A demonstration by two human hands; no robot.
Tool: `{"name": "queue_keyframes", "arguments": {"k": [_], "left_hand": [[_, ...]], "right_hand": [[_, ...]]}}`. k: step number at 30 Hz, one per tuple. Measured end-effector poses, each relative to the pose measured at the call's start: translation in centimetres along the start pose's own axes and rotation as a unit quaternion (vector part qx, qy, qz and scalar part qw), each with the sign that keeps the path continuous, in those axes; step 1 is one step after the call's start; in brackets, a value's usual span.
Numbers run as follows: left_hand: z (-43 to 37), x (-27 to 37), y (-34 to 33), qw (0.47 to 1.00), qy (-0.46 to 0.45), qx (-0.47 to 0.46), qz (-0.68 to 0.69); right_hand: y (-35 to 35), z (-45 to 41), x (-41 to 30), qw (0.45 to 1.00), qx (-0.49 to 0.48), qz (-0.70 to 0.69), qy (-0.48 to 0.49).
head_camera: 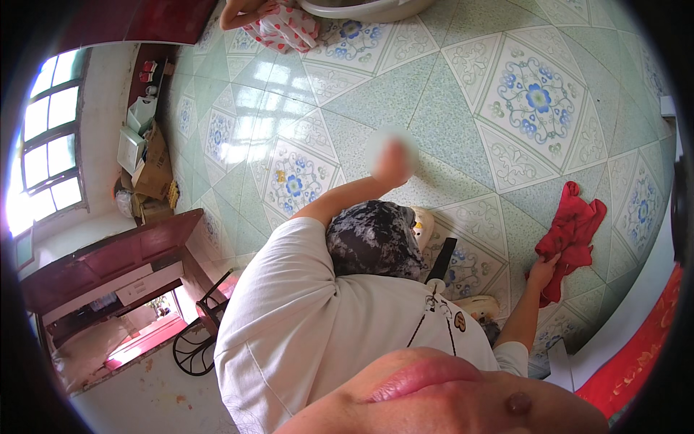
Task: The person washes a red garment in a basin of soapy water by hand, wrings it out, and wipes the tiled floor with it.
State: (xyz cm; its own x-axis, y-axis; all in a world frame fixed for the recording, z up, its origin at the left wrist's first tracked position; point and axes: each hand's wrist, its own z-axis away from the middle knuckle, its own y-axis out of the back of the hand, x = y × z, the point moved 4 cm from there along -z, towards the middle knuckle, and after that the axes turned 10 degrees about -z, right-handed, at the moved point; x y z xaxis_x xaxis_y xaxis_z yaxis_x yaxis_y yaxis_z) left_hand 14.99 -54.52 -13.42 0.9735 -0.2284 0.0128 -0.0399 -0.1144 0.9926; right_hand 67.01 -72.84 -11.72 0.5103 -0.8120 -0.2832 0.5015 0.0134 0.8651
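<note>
My right hand (543,269) grips a crumpled red cloth (574,230) that lies on the tiled floor to the right. My left hand (394,158) is stretched out in front of my knee, over or on the patterned floor. A blurred patch covers this hand, so its fingers do not show. My bent knee (374,238), in dark mottled trousers, lies just below the left forearm. Pale slippers (423,228) show on my feet. A black strap (443,259) extends from my white shirt.
Another person (282,24) in a red-spotted garment is near a pale basin (368,12) at the top. Cardboard boxes (153,168) and white containers stand along the left wall. A black metal chair (195,347) is at lower left. A red patterned covering (640,352) borders the lower right.
</note>
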Motion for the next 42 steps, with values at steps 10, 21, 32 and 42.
{"name": "queue_keyframes", "arguments": {"k": [10,21,32,42], "left_hand": [[-3.0,3.0,3.3,0.934,0.034,-0.348,-0.072],[-2.9,3.5,3.1,0.938,0.061,-0.337,-0.056],[-2.9,3.4,2.8,0.937,0.064,-0.339,-0.054],[-2.9,3.5,3.2,0.938,0.061,-0.338,-0.050]], "right_hand": [[-0.5,-1.1,2.4,1.000,0.026,-0.009,0.008],[-0.2,-0.6,1.8,0.999,0.016,0.009,-0.027],[-0.2,-0.4,1.7,0.999,0.011,0.013,-0.027],[-0.1,-0.5,1.5,0.999,0.024,0.023,-0.024]]}}
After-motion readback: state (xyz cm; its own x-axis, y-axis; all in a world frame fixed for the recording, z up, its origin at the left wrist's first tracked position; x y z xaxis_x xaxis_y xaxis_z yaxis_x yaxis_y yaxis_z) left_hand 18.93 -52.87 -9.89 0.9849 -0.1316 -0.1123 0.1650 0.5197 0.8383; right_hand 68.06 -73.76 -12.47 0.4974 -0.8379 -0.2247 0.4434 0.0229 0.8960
